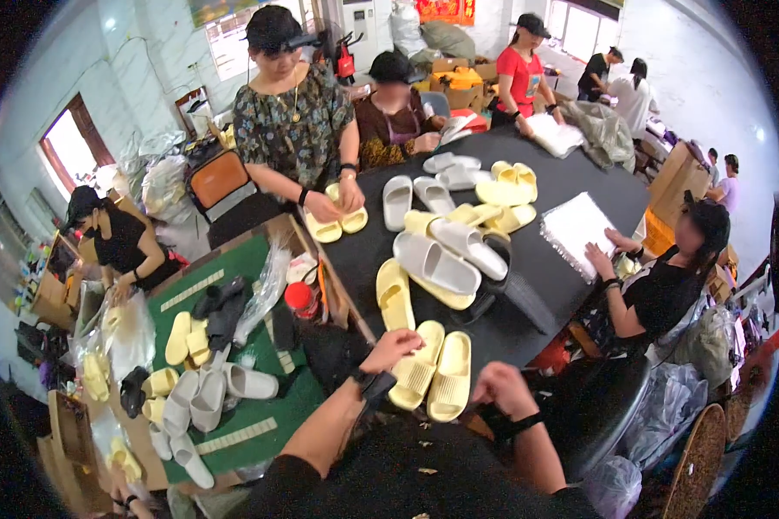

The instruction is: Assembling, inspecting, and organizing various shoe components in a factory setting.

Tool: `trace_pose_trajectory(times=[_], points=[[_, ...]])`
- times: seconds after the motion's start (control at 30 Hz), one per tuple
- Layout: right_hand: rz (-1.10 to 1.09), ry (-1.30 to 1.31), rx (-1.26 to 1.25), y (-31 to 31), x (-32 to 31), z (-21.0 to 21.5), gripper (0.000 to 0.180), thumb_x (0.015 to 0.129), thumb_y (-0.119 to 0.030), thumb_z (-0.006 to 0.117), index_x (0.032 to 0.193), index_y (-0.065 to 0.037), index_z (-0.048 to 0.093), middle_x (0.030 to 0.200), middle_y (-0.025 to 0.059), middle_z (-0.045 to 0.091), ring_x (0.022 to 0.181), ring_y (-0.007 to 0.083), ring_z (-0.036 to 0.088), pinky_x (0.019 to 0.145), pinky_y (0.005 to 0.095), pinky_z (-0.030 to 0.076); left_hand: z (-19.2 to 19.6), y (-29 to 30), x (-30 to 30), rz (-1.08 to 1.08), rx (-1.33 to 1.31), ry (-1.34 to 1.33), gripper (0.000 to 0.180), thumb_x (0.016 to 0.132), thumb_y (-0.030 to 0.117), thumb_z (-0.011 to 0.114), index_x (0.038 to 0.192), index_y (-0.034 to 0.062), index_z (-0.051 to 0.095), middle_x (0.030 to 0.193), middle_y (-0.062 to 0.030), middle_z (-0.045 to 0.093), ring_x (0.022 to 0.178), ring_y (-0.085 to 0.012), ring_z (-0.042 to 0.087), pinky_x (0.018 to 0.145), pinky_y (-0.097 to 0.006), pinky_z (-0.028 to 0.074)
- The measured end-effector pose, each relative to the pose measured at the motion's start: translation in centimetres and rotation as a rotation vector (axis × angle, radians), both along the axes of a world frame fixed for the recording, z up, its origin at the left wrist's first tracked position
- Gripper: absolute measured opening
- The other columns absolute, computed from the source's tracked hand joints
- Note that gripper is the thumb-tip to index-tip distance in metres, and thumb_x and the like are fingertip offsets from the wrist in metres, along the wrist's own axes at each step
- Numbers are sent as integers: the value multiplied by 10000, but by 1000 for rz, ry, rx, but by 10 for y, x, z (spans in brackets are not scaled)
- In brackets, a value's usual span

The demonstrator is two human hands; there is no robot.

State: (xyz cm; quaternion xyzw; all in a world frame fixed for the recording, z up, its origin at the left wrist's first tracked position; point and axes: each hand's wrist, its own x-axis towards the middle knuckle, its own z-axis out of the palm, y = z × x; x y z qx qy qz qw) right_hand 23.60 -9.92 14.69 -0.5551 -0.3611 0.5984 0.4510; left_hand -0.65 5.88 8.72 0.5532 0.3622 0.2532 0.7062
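Right in front of me, a pair of yellow slide slippers lies side by side at the table's near edge: the left slipper (409, 387) and the right slipper (451, 372). My left hand (393, 350) is over the left slipper's outer side, fingertips pinched together above its footbed; anything small between them is too fine to see. Just right of the pair, apart from it, my right hand (506, 389) is curled with its fingers drawn in, and what they may hold is hidden. Beyond my left hand lies another yellow slipper (395, 294).
Grey slippers (435, 264) and yellow ones are heaped on the black table (528, 333). Across it, a co-worker handles a yellow pair (325, 227); another at right touches a white stack (577, 235). Left stands a green-topped table (234, 432) with slippers and a red-lidded jar (300, 298).
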Motion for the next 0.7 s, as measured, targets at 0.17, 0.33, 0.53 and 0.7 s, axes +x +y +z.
trace_pose_trajectory(times=[0.17, 0.33, 0.53, 0.7], points=[[-463, 101, 213, -32, 59, 12, 165, 920, -187, 471, 806, -72, 502, 641, 62, 576, 540, 151, 580, 408, 200, 343, -23, 6, 16, -170, 843, 447, 367, 764, 162, 638, 1117, 84, 572, 946, -182, 624, 916, -324, 586, 797, -398, 461], [-645, 239, 240, -59, 84, -16, 129, 936, -176, 469, 862, -80, 511, 738, 35, 578, 648, 156, 605, 460, 208, 379, -31, -23, 52, -608, 824, 827, 395, 728, 342, 682, 1078, 172, 609, 861, -146, 631, 879, -346, 602, 741, -451, 472], [-713, 252, 118, -87, 94, -58, 132, 933, -221, 469, 869, -120, 525, 765, 11, 559, 686, 145, 552, 597, 235, 399, -42, -34, 81, -557, 681, 613, 349, 664, 369, 668, 849, 73, 652, 783, -142, 647, 773, -322, 629, 677, -432, 487], [-673, 294, 179, -83, 104, -66, 118, 936, -192, 466, 867, -101, 494, 762, 26, 549, 691, 140, 551, 593, 239, 436, 23, 0, 76, -211, 234, 103, 266, 820, 243, 652, 737, 11, 550, 588, 14, 497, 552, -57, 426, 498, -249, 363]])
